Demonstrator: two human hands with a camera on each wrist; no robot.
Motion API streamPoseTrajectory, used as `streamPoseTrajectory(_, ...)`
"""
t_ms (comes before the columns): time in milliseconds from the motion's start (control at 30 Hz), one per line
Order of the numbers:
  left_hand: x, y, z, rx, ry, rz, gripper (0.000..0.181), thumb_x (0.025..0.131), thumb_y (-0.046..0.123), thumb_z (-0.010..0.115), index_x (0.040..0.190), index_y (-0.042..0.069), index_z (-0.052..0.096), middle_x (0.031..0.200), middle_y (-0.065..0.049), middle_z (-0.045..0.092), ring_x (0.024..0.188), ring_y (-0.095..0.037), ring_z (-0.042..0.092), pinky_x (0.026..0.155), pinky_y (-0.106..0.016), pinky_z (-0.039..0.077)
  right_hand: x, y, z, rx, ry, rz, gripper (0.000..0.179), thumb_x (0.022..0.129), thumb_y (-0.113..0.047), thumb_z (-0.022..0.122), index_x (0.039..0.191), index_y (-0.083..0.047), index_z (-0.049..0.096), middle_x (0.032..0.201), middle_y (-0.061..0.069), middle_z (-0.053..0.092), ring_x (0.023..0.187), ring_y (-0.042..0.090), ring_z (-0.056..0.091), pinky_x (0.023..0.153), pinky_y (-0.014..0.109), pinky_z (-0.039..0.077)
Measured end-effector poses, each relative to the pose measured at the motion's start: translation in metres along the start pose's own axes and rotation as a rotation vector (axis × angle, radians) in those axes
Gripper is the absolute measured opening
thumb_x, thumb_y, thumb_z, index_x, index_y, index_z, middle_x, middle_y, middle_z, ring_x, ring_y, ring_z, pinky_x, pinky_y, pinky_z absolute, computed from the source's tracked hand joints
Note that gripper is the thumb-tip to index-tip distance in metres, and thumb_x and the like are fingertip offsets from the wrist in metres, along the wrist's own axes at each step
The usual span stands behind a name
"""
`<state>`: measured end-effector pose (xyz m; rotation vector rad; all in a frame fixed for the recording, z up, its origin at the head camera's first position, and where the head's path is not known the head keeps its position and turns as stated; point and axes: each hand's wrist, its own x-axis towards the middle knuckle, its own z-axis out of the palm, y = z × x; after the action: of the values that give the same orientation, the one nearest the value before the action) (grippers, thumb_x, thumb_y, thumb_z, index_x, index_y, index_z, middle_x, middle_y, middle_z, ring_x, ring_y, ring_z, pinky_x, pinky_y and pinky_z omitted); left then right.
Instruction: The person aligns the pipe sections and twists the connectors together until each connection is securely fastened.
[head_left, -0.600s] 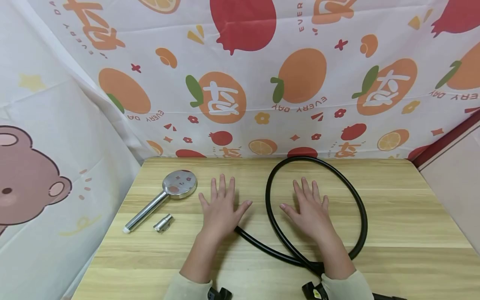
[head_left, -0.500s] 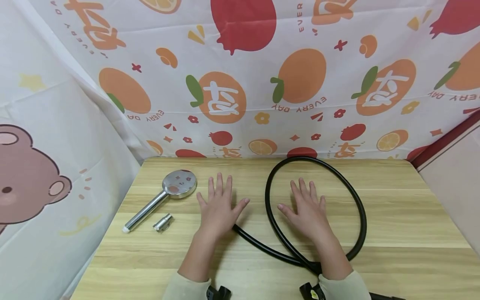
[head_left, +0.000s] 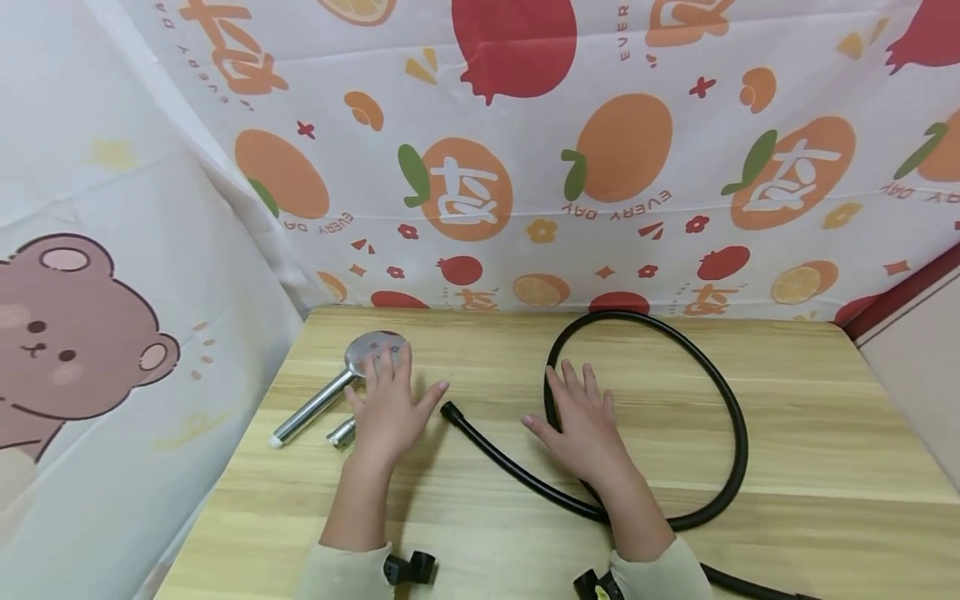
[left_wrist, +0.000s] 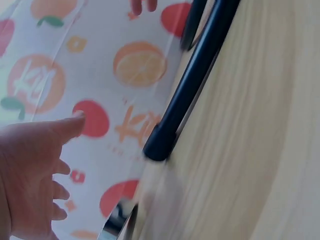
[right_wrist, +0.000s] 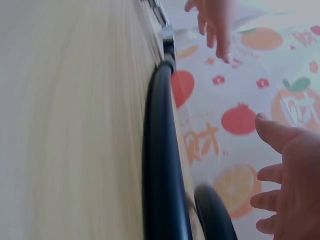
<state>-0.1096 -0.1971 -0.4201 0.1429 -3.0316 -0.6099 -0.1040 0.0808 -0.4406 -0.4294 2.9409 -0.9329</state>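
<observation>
My left hand (head_left: 388,418), fingers spread and palm down, overlaps the chrome shower head (head_left: 313,408) in the head view and covers part of its round face. The same hand partly hides a small metal fitting (head_left: 342,432). Right of it lies one end of a black shower hose (head_left: 510,463), which curves into a big loop. My right hand (head_left: 585,429) is spread over the left side of that loop. In the left wrist view the hand (left_wrist: 30,175) appears above the table, apart from the hose end (left_wrist: 160,142). The right wrist view shows the right hand (right_wrist: 300,185) holding nothing.
The wooden table (head_left: 825,417) backs onto a white fruit-print cloth (head_left: 540,200). A cloth with a bear print (head_left: 82,333) hangs on the left. Dark wrist camera mounts (head_left: 408,568) sit at both sleeves.
Both hands have moved left, the left one now over the shower head and fitting, uncovering the hose end. The head view has shifted slightly left. The items on the table lie as before.
</observation>
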Motion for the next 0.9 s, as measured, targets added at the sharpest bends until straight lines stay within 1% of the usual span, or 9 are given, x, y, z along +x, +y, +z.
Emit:
streamPoseTrajectory(100,-0.001,-0.012,-0.007,-0.016,-0.001,-0.035,0.09,0.094,0.061,0.051,0.158,0.009,0.014,0.163,-0.023,0.001,0.148,-0.048,-0.005,0.102,-0.084,0.0,0.003,-0.013,0.006,0.015,-0.024,-0.014,0.079,0.093,-0.057,0.058,0.154,-0.015,0.032,0.163,0.014,0.02,0.151,0.041,0.004,0.112,0.075,0.007)
streamPoseTrajectory(167,-0.002,-0.02,-0.012,-0.036,0.0,-0.059,0.091,0.094,0.063,0.05,0.158,0.009,0.014,0.163,-0.023,-0.001,0.148,-0.048,-0.007,0.102,-0.084,-0.002,0.005,-0.02,0.013,0.025,-0.039,-0.025,0.078,0.093,-0.055,0.059,0.154,-0.016,0.032,0.162,0.013,0.021,0.151,0.041,0.006,0.113,0.073,0.008)
streamPoseTrajectory(267,-0.004,-0.035,-0.019,-0.071,-0.004,-0.104,0.091,0.095,0.061,0.05,0.158,0.008,0.011,0.163,-0.024,-0.004,0.147,-0.048,-0.011,0.101,-0.084,-0.005,0.005,-0.031,0.026,0.075,-0.074,-0.051,0.076,0.093,-0.054,0.06,0.154,-0.016,0.033,0.161,0.013,0.027,0.15,0.041,0.009,0.114,0.071,0.011)
streamPoseTrajectory(400,-0.005,-0.057,-0.028,-0.079,-0.012,-0.157,0.089,0.096,0.059,0.049,0.158,0.007,0.01,0.162,-0.026,-0.005,0.146,-0.052,-0.009,0.099,-0.085,-0.005,0.004,-0.042,0.044,0.138,-0.132,-0.083,0.074,0.094,-0.052,0.06,0.152,-0.014,0.036,0.157,0.013,0.035,0.147,0.041,0.021,0.114,0.068,0.021)
streamPoseTrajectory(467,-0.003,-0.069,-0.033,-0.07,-0.02,-0.179,0.089,0.096,0.059,0.048,0.158,0.007,0.01,0.161,-0.028,-0.004,0.145,-0.055,-0.006,0.1,-0.085,-0.003,0.004,-0.047,0.051,0.147,-0.16,-0.088,0.073,0.094,-0.05,0.06,0.152,-0.013,0.036,0.155,0.014,0.037,0.145,0.041,0.027,0.111,0.068,0.026)
streamPoseTrajectory(567,-0.001,-0.085,-0.038,-0.042,-0.041,-0.213,0.087,0.097,0.058,0.047,0.157,0.004,0.014,0.159,-0.032,0.004,0.144,-0.056,0.004,0.1,-0.085,0.002,0.005,-0.053,0.059,0.153,-0.183,-0.079,0.072,0.094,-0.048,0.061,0.151,-0.013,0.038,0.153,0.012,0.041,0.141,0.039,0.034,0.108,0.067,0.03)
streamPoseTrajectory(667,-0.001,-0.1,-0.041,-0.02,-0.071,-0.252,0.079,0.098,0.048,0.052,0.155,0.002,0.021,0.154,-0.033,0.023,0.138,-0.057,0.023,0.099,-0.083,0.015,0.006,-0.059,0.064,0.17,-0.187,-0.069,0.07,0.093,-0.045,0.063,0.151,-0.013,0.04,0.151,0.011,0.045,0.139,0.037,0.037,0.106,0.065,0.032)
streamPoseTrajectory(800,-0.003,-0.116,-0.043,-0.022,-0.101,-0.295,0.065,0.099,0.037,0.055,0.15,0.003,0.033,0.144,-0.031,0.043,0.126,-0.056,0.043,0.089,-0.074,0.035,0.008,-0.064,0.072,0.192,-0.167,-0.071,0.063,0.092,-0.034,0.068,0.147,-0.014,0.046,0.144,0.01,0.052,0.13,0.033,0.044,0.101,0.059,0.039)
streamPoseTrajectory(900,-0.006,-0.126,-0.044,-0.036,-0.098,-0.313,0.059,0.099,0.034,0.055,0.147,0.005,0.04,0.14,-0.029,0.05,0.122,-0.053,0.048,0.083,-0.068,0.041,0.009,-0.068,0.077,0.219,-0.144,-0.07,0.056,0.091,-0.022,0.07,0.143,-0.014,0.051,0.139,0.009,0.056,0.124,0.031,0.048,0.096,0.054,0.043)
